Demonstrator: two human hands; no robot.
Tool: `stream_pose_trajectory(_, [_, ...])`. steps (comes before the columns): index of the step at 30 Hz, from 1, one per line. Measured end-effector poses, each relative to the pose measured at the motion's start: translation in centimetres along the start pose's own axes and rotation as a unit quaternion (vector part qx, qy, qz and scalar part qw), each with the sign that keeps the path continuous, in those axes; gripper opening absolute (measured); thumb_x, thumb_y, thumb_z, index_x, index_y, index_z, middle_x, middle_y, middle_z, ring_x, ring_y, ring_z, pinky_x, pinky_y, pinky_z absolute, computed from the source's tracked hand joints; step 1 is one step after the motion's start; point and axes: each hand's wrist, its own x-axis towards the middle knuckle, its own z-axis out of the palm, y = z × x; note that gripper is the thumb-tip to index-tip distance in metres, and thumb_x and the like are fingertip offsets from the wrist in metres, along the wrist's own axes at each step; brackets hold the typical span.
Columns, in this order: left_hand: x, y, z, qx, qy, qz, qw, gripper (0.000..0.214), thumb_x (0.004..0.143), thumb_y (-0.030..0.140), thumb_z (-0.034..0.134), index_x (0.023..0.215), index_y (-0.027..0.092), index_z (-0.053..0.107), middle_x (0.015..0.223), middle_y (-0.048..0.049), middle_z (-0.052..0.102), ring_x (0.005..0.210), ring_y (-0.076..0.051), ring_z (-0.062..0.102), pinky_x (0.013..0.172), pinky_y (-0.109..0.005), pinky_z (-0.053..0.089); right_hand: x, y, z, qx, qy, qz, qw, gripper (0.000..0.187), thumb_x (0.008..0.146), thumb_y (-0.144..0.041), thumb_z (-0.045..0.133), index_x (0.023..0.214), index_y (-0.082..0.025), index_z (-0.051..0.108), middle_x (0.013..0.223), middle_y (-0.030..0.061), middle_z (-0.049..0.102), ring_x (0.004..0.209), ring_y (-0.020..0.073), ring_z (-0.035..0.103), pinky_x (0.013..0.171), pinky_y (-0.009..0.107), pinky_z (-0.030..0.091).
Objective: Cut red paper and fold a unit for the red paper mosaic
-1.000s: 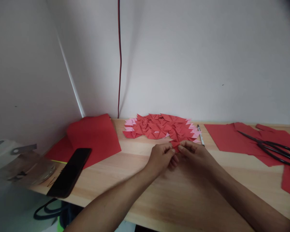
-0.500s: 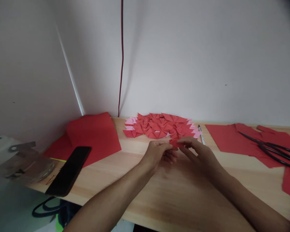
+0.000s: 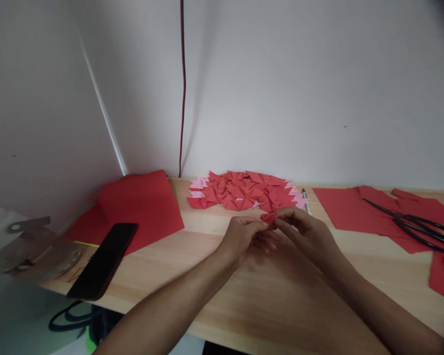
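Observation:
Both of my hands meet over the middle of the wooden table (image 3: 288, 305). My left hand (image 3: 244, 237) and my right hand (image 3: 306, 232) pinch a small folded red paper piece (image 3: 268, 218) between their fingertips, just above the tabletop. Right behind it lies a pile of folded red and pink paper triangles (image 3: 246, 190) against the wall. A pen (image 3: 306, 201) lies at the pile's right edge, close to my right hand.
A red paper sheet (image 3: 138, 209) and a black phone (image 3: 103, 260) lie at the left. More red paper (image 3: 358, 212) with black scissors (image 3: 418, 226) on it lies at the right. A metal tool (image 3: 33, 249) sits at the far left edge. A red cable (image 3: 182, 88) runs down the wall.
My hands have shifted slightly and worked the small red piece between the fingertips; it now sits a little higher, pinched by both hands. The rest is unmoved.

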Motion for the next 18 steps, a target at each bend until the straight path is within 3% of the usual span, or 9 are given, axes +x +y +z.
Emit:
stream_pose_trajectory(6, [-0.05, -0.09, -0.09, -0.012, -0.033, -0.006, 0.999, 0.024, 0.07, 0.027, 0.062, 0.078, 0.005, 0.068, 0.076, -0.0147, 0.071, 0.053, -0.014, 0.062, 0.05, -0.024, 0.046, 0.26, -0.86, 0.01, 0.035, 0.011, 0.056, 0.998, 0.021, 0.084, -0.042, 0.058, 0.078, -0.022, 0.059, 0.068, 0.0009, 0.06, 0.06, 0.0146, 0.055, 0.055, 0.026, 0.045])
stream_pose_trajectory(14, [0.09, -0.3, 0.15, 0.03, -0.02, 0.002, 0.999, 0.019, 0.07, 0.025, 0.059, 0.068, 0.008, 0.065, 0.071, -0.0118, 0.07, 0.051, -0.014, 0.061, 0.05, -0.024, 0.047, 0.37, -0.45, -0.12, 0.015, -0.007, 0.061, 0.998, 0.025, 0.083, -0.044, 0.056, 0.074, -0.021, 0.057, 0.065, 0.001, 0.059, 0.059, 0.0147, 0.054, 0.053, 0.027, 0.043])
stream_pose_trajectory(18, [-0.33, 0.01, 0.46, 0.107, -0.012, 0.028, 0.994, 0.015, 0.07, 0.023, 0.06, 0.065, 0.01, 0.066, 0.063, -0.006, 0.067, 0.053, -0.013, 0.06, 0.053, -0.023, 0.046, 0.37, -0.31, -0.2, -0.01, -0.017, 0.052, 0.998, 0.022, 0.085, -0.041, 0.054, 0.074, -0.022, 0.055, 0.067, 0.0009, 0.061, 0.06, 0.0149, 0.055, 0.055, 0.027, 0.042])
